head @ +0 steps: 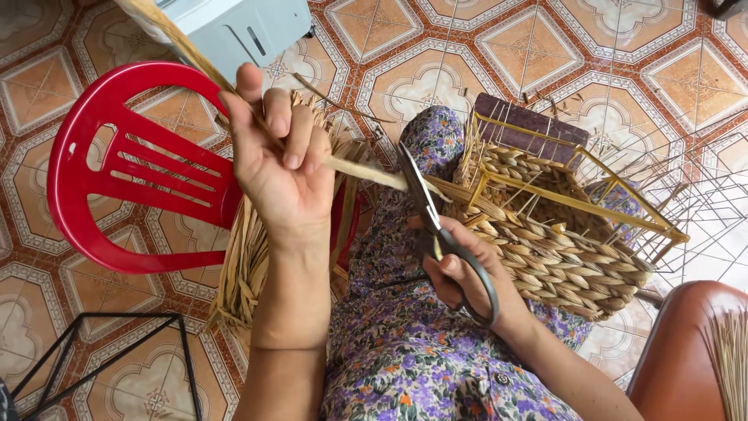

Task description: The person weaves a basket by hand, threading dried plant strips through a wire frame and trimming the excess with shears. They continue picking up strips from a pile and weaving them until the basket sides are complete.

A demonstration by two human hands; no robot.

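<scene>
While the left hand (276,156) grips a straw strand (354,168), the right hand (460,273) holds scissors (428,210) beside the basket (561,249) rim.

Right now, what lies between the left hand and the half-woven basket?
In the head view, the scissors, held by the right hand, cross the straw strand that runs from the left hand to the basket.

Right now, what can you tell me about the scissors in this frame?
The scissors have grey metal blades and dark grey loop handles. The right hand holds them, fingers through the handles, over the person's floral-clothed lap. The blades point up and away, slightly parted, with their tips meeting a pale straw strand that the left hand holds up. A half-woven basket on a yellow wire frame lies just beside them to the right.
</scene>
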